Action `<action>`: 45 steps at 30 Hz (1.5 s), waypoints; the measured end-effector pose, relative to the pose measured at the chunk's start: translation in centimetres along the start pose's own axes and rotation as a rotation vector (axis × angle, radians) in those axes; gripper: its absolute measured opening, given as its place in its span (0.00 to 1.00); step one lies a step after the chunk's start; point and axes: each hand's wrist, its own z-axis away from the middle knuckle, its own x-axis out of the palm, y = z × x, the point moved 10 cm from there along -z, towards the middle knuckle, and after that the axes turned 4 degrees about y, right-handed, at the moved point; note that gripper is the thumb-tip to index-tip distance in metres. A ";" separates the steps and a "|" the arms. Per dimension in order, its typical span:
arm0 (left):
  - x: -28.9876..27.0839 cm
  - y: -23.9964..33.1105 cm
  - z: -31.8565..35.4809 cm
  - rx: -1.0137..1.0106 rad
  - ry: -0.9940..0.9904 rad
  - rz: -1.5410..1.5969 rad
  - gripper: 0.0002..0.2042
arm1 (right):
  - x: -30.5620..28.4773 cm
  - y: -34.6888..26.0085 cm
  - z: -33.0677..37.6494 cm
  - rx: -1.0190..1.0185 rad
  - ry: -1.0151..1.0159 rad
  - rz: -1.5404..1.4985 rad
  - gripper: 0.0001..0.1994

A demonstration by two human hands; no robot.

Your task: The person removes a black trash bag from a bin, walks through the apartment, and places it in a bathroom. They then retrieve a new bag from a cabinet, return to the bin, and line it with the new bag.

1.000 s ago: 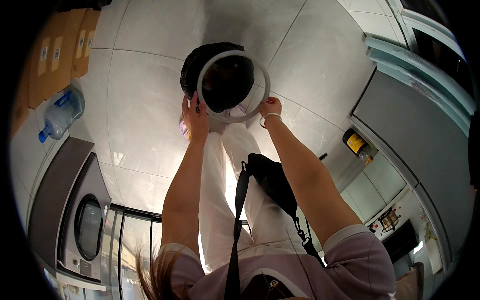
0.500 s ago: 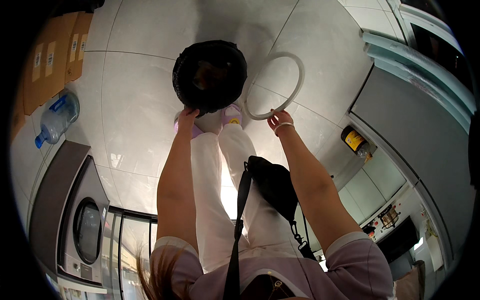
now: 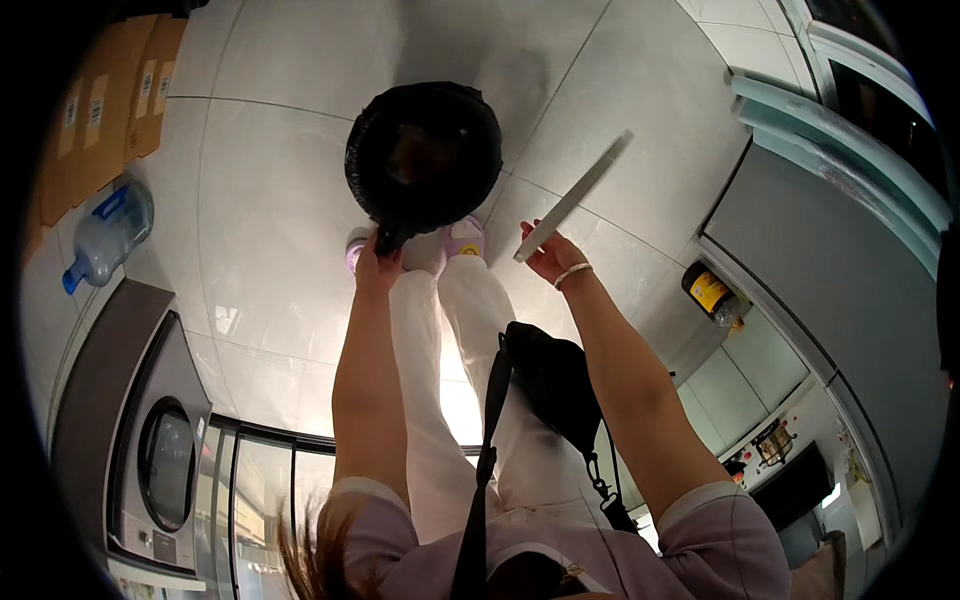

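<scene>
A round bin lined with a black bag [image 3: 380, 110] stands on the floor in front of my feet, its mouth facing up; something brownish shows dimly inside. My left hand [image 3: 376, 265] is closed on a gathered bit of the black bag at the bin's near edge. To the right of the bin, my right hand [image 3: 552, 258] grips a whitish ring [image 3: 580, 192] by its near end. The ring is tilted, seen almost edge-on, and apart from the bin.
Cardboard boxes [image 3: 97, 115] and a blue water jug [image 3: 110, 235] lie at the left, beyond a washing machine [image 3: 165, 460]. On the right are a grey cabinet front [image 3: 790, 230] and a dark bottle with a yellow label [image 3: 708, 290]. A black bag [image 3: 550, 385] hangs before me.
My right hand has turned the ring from nearly face-on to edge-on. The left hand has drawn slightly toward me, pulling a bit of the black bag out from the edge.
</scene>
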 end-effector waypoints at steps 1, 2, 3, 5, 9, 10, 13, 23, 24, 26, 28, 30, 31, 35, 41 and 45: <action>0.6 0.9 1.5 0.067 0.015 -0.026 0.09 | 0.1 -0.1 -0.2 -0.031 -0.037 0.038 0.13; 0.9 2.8 3.4 0.248 0.067 -0.206 0.08 | 0.5 0.2 0.0 -0.026 -0.019 0.020 0.13; 1.5 4.6 5.6 0.430 0.120 -0.386 0.07 | 0.9 0.5 0.3 -0.022 -0.002 0.002 0.14; 6.9 7.3 12.4 0.851 0.118 -0.733 0.05 | 2.0 1.0 0.8 -0.007 -0.024 -0.038 0.15; 17.9 2.8 20.6 1.213 -0.242 -1.195 0.05 | 5.1 1.3 0.5 -0.049 -0.168 0.050 0.14; 20.5 0.7 22.6 1.298 -0.360 -1.352 0.06 | 5.9 1.0 0.4 -0.063 -0.170 0.082 0.13; 22.2 -4.5 23.0 1.144 -0.592 -1.561 0.07 | 9.5 -1.0 0.3 -0.100 -0.222 0.195 0.12; 15.0 -1.3 17.7 0.685 -0.387 -1.058 0.08 | 16.9 -6.2 -6.5 -0.153 -0.257 0.505 0.09; 14.9 -1.1 17.4 0.672 -0.384 -1.043 0.08 | 16.8 -6.4 -6.8 -0.180 -0.222 0.575 0.09; 14.3 -0.3 16.9 0.651 -0.361 -1.003 0.07 | 17.0 -6.9 -6.3 -0.242 -0.168 0.530 0.11; 13.5 0.4 16.6 0.629 -0.294 -0.943 0.06 | 16.1 -7.9 -5.3 -0.305 -0.061 0.419 0.11; 13.5 0.7 16.3 0.568 -0.248 -0.903 0.06 | 15.7 -8.4 -5.0 -0.291 -0.163 0.353 0.11; 13.2 0.9 16.0 0.529 -0.219 -0.879 0.06 | 16.3 -7.5 -3.8 -0.254 -0.220 0.371 0.11; 13.7 0.4 14.7 0.411 -0.193 -0.799 0.07 | 17.1 -2.8 0.9 -0.055 -0.477 0.542 0.12; 16.5 0.6 10.2 0.525 -0.166 -0.851 0.08 | 17.3 -2.0 3.7 -0.043 -0.481 0.682 0.12; 17.9 0.8 10.9 0.569 -0.171 -0.851 0.10 | 19.2 -7.3 2.7 -0.342 -0.323 0.608 0.14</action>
